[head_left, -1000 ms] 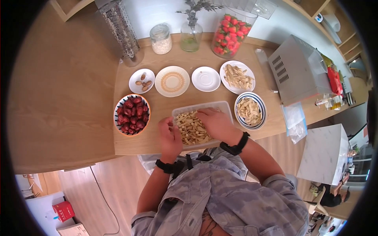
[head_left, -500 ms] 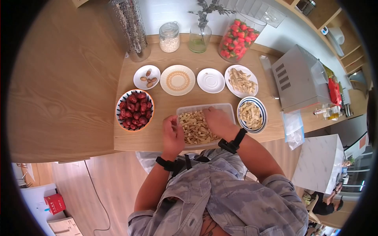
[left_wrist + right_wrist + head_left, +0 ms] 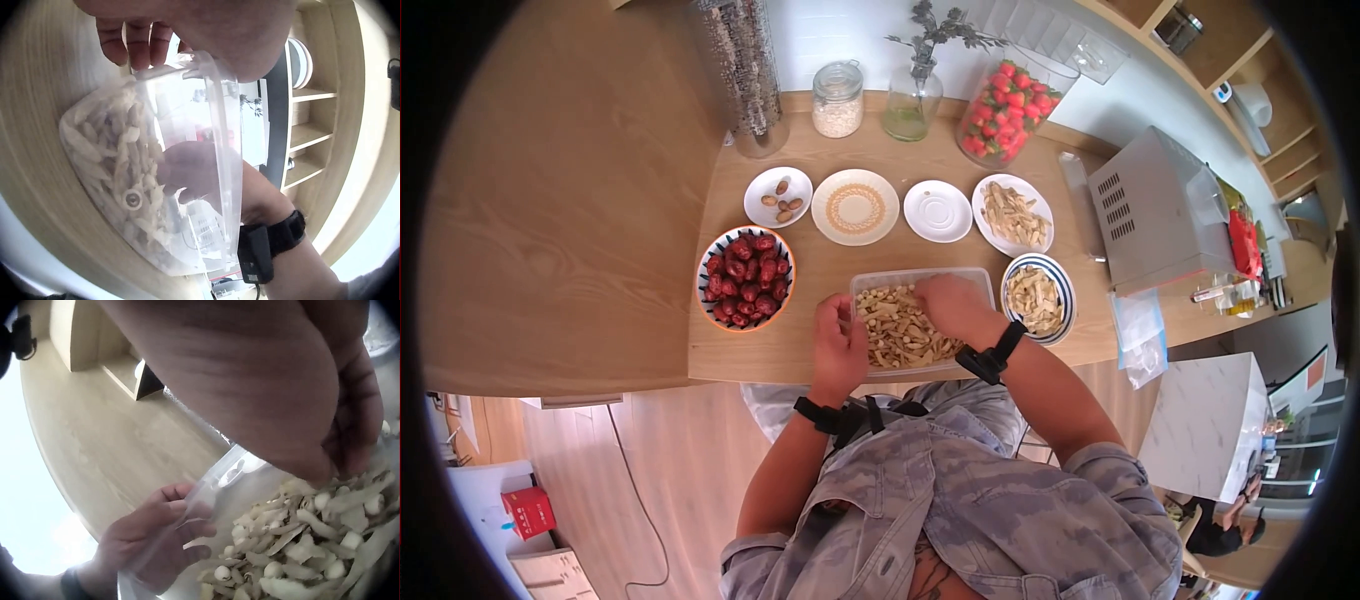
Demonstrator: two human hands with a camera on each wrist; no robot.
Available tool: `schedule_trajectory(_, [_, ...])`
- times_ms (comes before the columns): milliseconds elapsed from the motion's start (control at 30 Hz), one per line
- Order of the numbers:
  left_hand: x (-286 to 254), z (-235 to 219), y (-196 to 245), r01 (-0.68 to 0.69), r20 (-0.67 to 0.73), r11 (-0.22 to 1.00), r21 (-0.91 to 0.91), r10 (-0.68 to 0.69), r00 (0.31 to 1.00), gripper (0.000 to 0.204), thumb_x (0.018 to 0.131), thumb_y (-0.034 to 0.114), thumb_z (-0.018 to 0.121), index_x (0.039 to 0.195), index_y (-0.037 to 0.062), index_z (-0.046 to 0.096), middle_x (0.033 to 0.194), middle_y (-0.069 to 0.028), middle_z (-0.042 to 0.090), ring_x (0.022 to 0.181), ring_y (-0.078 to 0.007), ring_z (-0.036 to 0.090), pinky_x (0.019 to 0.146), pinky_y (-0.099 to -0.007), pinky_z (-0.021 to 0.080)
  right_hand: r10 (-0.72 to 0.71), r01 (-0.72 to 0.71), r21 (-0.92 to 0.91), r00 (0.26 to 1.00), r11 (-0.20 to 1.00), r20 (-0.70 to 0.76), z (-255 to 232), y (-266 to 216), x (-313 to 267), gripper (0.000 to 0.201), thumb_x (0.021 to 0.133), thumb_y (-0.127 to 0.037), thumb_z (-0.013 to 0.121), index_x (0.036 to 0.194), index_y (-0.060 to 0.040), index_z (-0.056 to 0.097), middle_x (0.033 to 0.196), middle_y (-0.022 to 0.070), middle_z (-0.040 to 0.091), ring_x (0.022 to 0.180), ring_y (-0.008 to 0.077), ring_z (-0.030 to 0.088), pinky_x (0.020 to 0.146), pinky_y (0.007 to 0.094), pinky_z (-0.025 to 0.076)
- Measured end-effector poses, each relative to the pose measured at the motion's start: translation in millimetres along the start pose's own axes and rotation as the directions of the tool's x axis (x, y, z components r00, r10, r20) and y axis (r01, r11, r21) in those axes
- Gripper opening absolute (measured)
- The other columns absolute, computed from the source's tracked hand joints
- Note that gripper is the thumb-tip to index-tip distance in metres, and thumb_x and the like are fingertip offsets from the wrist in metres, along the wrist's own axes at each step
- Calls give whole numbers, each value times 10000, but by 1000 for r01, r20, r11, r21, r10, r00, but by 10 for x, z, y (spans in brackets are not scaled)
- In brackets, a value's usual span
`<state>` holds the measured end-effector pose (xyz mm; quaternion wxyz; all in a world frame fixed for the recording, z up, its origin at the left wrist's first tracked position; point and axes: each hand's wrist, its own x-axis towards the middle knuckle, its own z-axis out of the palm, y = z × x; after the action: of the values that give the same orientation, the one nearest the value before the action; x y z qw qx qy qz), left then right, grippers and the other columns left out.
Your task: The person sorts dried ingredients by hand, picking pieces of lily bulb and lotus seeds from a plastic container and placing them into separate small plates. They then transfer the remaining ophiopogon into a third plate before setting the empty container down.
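Note:
On the table before me stands a clear plastic box [image 3: 990, 290] with pale dried slices [image 3: 905, 335] and small round whitish seeds [image 3: 335, 569] mixed together. My right hand [image 3: 956, 305] reaches down into its far right part. Its fingers are bent close together at the top of the pile, and I cannot tell whether they pinch a piece. My left hand [image 3: 837, 350] is at the box's left wall, on the outside, its relaxed fingers [image 3: 197, 531] partly seen through the plastic in the right wrist view.
Left is a bowl of red dates [image 3: 745, 280]. Behind stand a plate with several brown nuts [image 3: 783, 202], a patterned plate [image 3: 855, 207], a small white plate [image 3: 938, 211] and a plate of slices [image 3: 1013, 215]. Right are a bowl of slices [image 3: 1036, 300] and a grey appliance [image 3: 1155, 215].
My head view has shifted a little. The right hand has dipped lower into the box, its fingers drawn in toward the pile. The left hand stays at the left wall.

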<state>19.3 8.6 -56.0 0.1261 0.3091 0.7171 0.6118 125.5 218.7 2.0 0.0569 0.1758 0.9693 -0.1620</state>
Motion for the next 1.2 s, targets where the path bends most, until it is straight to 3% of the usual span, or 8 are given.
schedule_trajectory(267, [59,-14,73,-120,-8,985,124,122,992,380,922,-15,620,1287,-9,515,1093,-159,584,929,-281,591,841,-398,508,25,-19,137,999,990,-47,-240,-90,-162,130,903,-215,662,917,-107,733,877,152,732,866,405,702,752,524,545])
schedule_trajectory(467, [70,-29,151,-81,7,988,128,81,997,385,913,-11,628,1281,-11,516,1091,-175,594,944,-305,605,847,-419,516,-220,219,234,975,947,-24,-168,-154,-97,87,883,-160,713,922,-86,737,1094,119,727,1005,372,674,838,487,549])
schedule_trajectory(567, [63,-41,147,-73,12,989,128,73,997,375,916,0,634,1275,-10,525,1084,-172,600,941,-302,607,844,-414,517,-385,398,126,916,909,-115,-68,-262,2,95,855,-122,716,933,-73,738,1224,97,693,1123,344,649,906,449,560])
schedule_trajectory(667, [54,-63,210,-74,11,984,162,74,997,348,951,-1,616,1287,4,530,1075,-122,623,933,-228,620,829,-360,523,-452,455,20,888,890,-79,29,-329,127,109,829,-107,713,920,-49,727,1241,109,678,1179,339,627,947,434,560])
schedule_trajectory(767, [46,-72,176,-68,25,984,164,65,998,345,961,4,614,1295,2,527,1072,-122,631,928,-221,626,820,-354,528,-490,494,33,868,869,-86,144,-312,209,101,816,-107,709,894,-41,717,1174,122,684,1152,341,636,913,453,560])
schedule_trajectory(867, [47,-76,159,-77,36,985,156,72,997,340,971,9,609,1300,1,523,1076,-122,633,928,-210,624,817,-346,526,-402,401,34,914,915,42,-36,-411,157,87,813,-118,713,868,-51,711,1104,132,688,1095,365,649,866,481,553])
schedule_trajectory(1067, [42,-36,43,-59,29,992,114,56,998,347,975,17,610,1307,0,510,1072,-118,639,925,-192,621,811,-340,523,-331,324,226,944,919,-5,-54,-277,103,80,803,-102,706,854,-40,704,914,167,683,913,413,668,796,513,537])
schedule_trajectory(1200, [46,-48,86,-48,25,991,124,45,999,356,971,17,613,1310,2,505,1073,-120,635,918,-193,621,816,-339,521,-272,260,393,962,882,-26,-49,-133,78,116,829,-140,754,895,-47,736,905,163,724,838,380,697,757,453,553])
